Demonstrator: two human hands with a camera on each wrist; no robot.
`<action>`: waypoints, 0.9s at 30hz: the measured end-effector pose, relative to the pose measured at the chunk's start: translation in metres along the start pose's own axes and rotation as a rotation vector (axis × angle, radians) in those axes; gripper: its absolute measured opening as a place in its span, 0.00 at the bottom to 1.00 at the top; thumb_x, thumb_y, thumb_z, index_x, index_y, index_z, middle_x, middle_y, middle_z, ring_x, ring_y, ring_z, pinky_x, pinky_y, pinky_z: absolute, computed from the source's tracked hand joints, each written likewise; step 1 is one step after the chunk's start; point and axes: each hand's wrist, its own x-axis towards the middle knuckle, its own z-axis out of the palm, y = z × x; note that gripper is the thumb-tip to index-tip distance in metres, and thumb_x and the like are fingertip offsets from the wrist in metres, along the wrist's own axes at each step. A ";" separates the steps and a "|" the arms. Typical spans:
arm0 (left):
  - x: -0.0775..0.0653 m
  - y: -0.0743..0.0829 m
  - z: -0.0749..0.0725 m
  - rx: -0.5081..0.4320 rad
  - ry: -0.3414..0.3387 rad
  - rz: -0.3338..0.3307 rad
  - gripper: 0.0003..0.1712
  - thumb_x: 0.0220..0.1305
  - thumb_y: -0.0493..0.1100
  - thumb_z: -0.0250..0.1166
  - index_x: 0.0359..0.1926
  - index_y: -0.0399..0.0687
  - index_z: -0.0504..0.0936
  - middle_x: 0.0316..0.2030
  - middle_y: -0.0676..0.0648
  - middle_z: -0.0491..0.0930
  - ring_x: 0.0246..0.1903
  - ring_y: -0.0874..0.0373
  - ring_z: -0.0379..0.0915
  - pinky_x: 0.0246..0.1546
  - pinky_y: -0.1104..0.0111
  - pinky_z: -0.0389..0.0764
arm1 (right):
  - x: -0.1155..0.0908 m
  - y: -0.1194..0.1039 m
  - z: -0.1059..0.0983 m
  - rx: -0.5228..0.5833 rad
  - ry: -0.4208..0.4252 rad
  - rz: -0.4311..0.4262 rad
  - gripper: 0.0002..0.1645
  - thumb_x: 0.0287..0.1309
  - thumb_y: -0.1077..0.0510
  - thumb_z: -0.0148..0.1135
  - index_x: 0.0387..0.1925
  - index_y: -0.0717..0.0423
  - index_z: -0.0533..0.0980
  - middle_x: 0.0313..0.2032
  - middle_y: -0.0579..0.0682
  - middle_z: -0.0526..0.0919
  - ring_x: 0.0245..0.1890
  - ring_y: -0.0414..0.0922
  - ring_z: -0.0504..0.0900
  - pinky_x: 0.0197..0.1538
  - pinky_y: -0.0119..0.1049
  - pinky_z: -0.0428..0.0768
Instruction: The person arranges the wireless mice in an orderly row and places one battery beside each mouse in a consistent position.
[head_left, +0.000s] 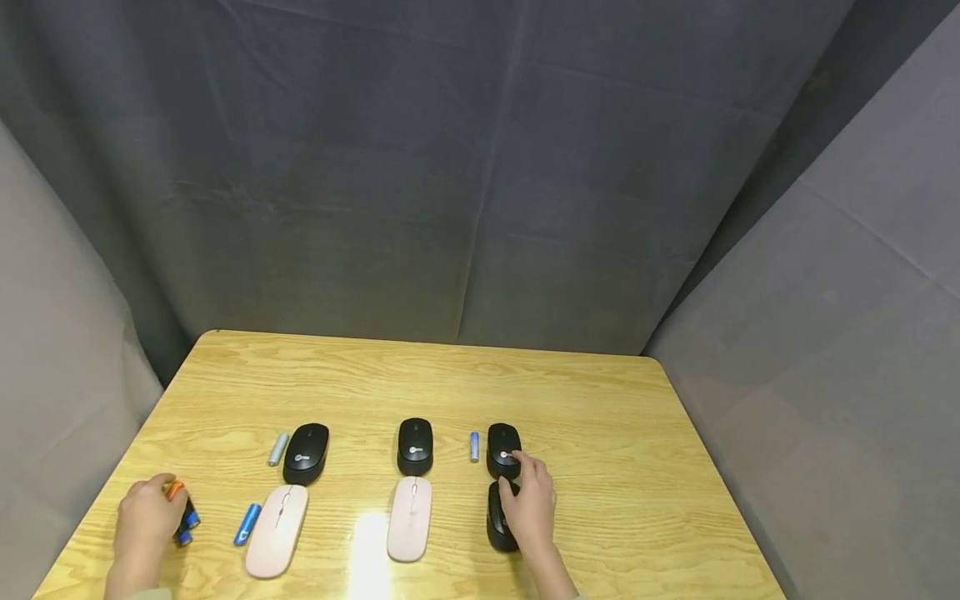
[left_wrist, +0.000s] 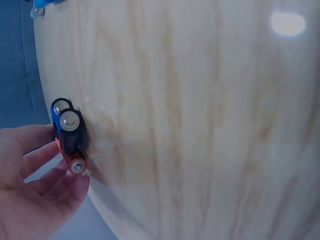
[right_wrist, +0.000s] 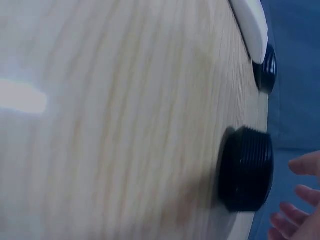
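1. With 12 o'clock at the far edge, six computer mice are resting on the worktop [head_left: 637,467]: four black, two pale pink.
2. Six batteries are showing: three in one cluster [left_wrist: 70,137], three lying singly.
3. The left hand [head_left: 144,521] is curling its fingers around the cluster, holding it at 9 o'clock from the left pink mouse [head_left: 277,531].
4. The right hand [head_left: 534,508] is hovering beside the near black mouse [head_left: 496,527], its fingers loosely spread; whether they are touching the far black mouse [head_left: 503,442], at 12 o'clock from it, I cannot tell.
5. A blue battery [head_left: 474,447] is lying at 9 o'clock from the far black mouse.
6. The middle black mouse [head_left: 416,445] is sitting at 12 o'clock from the middle pink mouse [head_left: 409,518].
7. A pale battery [head_left: 278,449] is lying at 9 o'clock from the left black mouse [head_left: 306,454]; a bright blue battery [head_left: 247,524], likewise from the left pink mouse.
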 end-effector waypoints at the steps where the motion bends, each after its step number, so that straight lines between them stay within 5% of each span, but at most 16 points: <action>1: 0.000 -0.001 0.000 -0.001 0.001 0.005 0.22 0.57 0.37 0.54 0.48 0.21 0.68 0.38 0.21 0.69 0.38 0.26 0.67 0.36 0.44 0.72 | -0.001 0.003 -0.002 0.001 -0.017 0.024 0.27 0.48 0.61 0.66 0.52 0.60 0.72 0.48 0.62 0.74 0.49 0.59 0.72 0.48 0.56 0.70; 12: 0.004 -0.002 -0.002 -0.037 -0.032 0.007 0.19 0.58 0.34 0.50 0.47 0.21 0.69 0.34 0.25 0.73 0.35 0.29 0.70 0.32 0.48 0.73 | -0.011 0.015 -0.011 0.099 -0.146 0.172 0.26 0.47 0.62 0.65 0.49 0.69 0.71 0.39 0.63 0.76 0.40 0.57 0.76 0.42 0.50 0.76; 19: 0.006 -0.005 -0.004 -0.039 -0.066 0.007 0.20 0.55 0.32 0.52 0.48 0.20 0.69 0.39 0.24 0.74 0.39 0.28 0.69 0.35 0.47 0.73 | -0.011 0.017 -0.015 0.213 -0.228 0.239 0.24 0.49 0.62 0.63 0.47 0.73 0.72 0.34 0.59 0.76 0.39 0.55 0.78 0.43 0.48 0.77; 27: 0.009 -0.009 -0.002 -0.020 -0.059 0.018 0.18 0.56 0.31 0.53 0.46 0.20 0.69 0.38 0.24 0.75 0.38 0.29 0.71 0.34 0.48 0.74 | -0.011 0.023 -0.017 0.283 -0.295 0.295 0.27 0.52 0.60 0.62 0.50 0.75 0.69 0.38 0.61 0.77 0.40 0.55 0.79 0.42 0.46 0.79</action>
